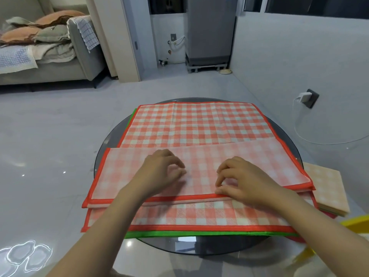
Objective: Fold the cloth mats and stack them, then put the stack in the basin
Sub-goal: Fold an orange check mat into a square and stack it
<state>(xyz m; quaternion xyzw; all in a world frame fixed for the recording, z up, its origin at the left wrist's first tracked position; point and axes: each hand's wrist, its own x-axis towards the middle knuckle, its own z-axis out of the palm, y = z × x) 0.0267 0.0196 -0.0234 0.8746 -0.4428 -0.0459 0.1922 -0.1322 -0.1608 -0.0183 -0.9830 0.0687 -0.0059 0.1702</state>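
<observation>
A red-checked cloth mat (199, 122) with a red border lies on top of a pile on the round glass table (199, 246). Its near part is folded over as a paler flap (123, 172). My left hand (161, 172) rests on that flap with curled fingertips. My right hand (241, 178) pinches the flap's near red edge. Under it lie another red-checked mat (179, 216) and a green-edged mat (179, 234). A small stack of folded pale orange mats (329, 188) sits at the table's right. The basin is not recognisable in view.
A yellow object (355, 222) shows at the right edge, partly cut off. A charger and white cable (303, 96) hang from a wall socket on the right. A sofa with bedding (40, 47) stands far left; a grey appliance (209, 31) stands at the back.
</observation>
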